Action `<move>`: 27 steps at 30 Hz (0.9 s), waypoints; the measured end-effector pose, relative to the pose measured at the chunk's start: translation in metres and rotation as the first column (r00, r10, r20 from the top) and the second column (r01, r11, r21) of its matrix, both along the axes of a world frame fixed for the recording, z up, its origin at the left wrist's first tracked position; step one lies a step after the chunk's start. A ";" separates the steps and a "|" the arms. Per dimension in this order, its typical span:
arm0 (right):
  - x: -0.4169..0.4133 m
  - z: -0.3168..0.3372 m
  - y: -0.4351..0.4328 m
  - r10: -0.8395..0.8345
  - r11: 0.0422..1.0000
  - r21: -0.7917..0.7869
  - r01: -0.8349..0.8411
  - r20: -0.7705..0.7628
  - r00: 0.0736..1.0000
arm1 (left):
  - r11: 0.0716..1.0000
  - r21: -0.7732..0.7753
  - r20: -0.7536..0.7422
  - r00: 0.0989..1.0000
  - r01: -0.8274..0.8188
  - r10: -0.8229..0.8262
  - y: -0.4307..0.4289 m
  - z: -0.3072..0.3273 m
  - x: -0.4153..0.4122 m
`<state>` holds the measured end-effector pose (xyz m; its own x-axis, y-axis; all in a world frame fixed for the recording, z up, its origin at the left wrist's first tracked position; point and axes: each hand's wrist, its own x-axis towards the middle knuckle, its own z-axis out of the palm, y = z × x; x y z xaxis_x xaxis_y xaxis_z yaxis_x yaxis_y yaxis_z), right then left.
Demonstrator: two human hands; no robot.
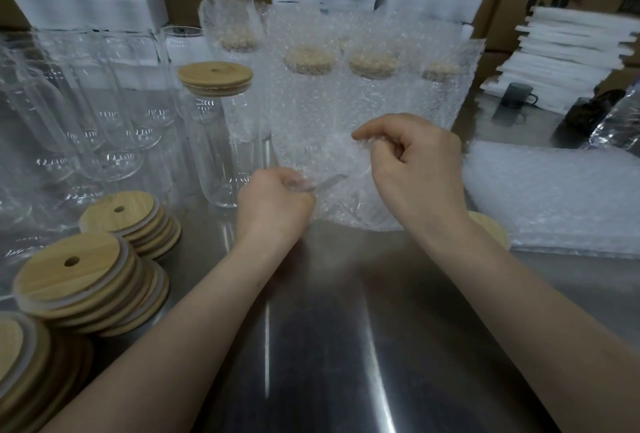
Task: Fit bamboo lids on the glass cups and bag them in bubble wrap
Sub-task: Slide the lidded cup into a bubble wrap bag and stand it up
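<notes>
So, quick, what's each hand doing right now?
Left hand: closed, pinching the bubble wrap bag.
Right hand: closed, pinching the same bag.

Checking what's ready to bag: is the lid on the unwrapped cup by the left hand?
On: the bamboo lid sits flat atop the upright glass cup.

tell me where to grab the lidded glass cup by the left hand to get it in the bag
Best set the grip round the straight wall of the lidded glass cup, mid-height, below the bamboo lid, from the front right: it stands upright, open cups crowd its left, bagged cups stand behind. The lid may pull off, so avoid lifting by it.
</notes>
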<state>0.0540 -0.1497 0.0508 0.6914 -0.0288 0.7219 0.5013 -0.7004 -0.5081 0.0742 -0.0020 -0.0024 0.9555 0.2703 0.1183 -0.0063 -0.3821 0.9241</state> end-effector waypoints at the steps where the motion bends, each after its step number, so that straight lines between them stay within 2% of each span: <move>1: -0.001 0.000 0.001 -0.008 1.000 0.001 0.008 0.038 0.999 | 1.000 0.022 -0.010 1.000 -0.013 0.013 0.001 0.001 0.000; 3: -0.003 0.000 0.002 -0.016 1.000 0.004 0.016 0.090 0.996 | 0.997 0.066 -0.021 0.999 -0.028 0.030 0.003 0.004 -0.002; 6: -0.002 0.001 0.002 -0.023 1.000 0.002 0.023 0.088 0.996 | 0.997 0.070 0.003 1.000 -0.026 0.026 0.001 0.006 -0.006; 12: 0.000 0.001 0.001 -0.031 0.999 0.025 0.032 -0.047 0.998 | 1.000 -0.014 0.034 0.999 -0.002 0.002 -0.002 0.009 -0.009; 15: 0.001 0.002 0.000 0.024 0.994 0.105 -0.009 -0.146 0.989 | 0.999 -0.052 -0.005 1.000 -0.016 0.015 0.001 0.007 -0.006; 18: 0.003 0.002 -0.003 0.064 0.984 0.177 -0.024 -0.220 0.974 | 0.987 -0.162 -0.021 1.000 -0.014 0.011 0.001 0.009 -0.007; 20: 0.005 0.001 -0.004 0.077 0.979 0.203 -0.024 -0.257 0.963 | 0.975 -0.224 0.006 1.000 0.002 0.000 0.000 0.013 -0.009; 22: 0.006 0.000 -0.005 0.087 0.975 0.223 -0.018 -0.302 0.949 | 0.975 -0.223 0.063 0.998 0.025 -0.011 -0.001 0.013 -0.009; 27: 0.007 -0.002 -0.006 0.034 0.995 0.095 0.000 -0.348 0.937 | 0.977 -0.213 0.128 0.991 0.002 0.025 -0.001 0.012 -0.010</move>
